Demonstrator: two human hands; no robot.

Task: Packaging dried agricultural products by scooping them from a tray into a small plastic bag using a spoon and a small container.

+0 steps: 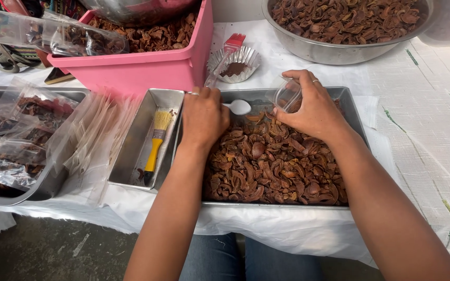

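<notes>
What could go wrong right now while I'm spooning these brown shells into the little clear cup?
The small clear cup is tilted in the right hand over the metal tray, so pieces may slide back out. The white spoon in the left hand looks wide beside the cup's mouth; brown shells could miss it. The left forearm is near the smaller tray holding a yellow brush.

A small food-packing workspace, prob. home-run, is suggested. A table is covered w/ a white cloth [423,119]; brown dried husk pieces are heaped in a steel tray [352,112], a steel bowl [308,49] & a pink tub [147,70]. Clear bags [95,138] are stacked beside filled packets [6,156]. A bare concrete floor [53,250] is seen below.
</notes>
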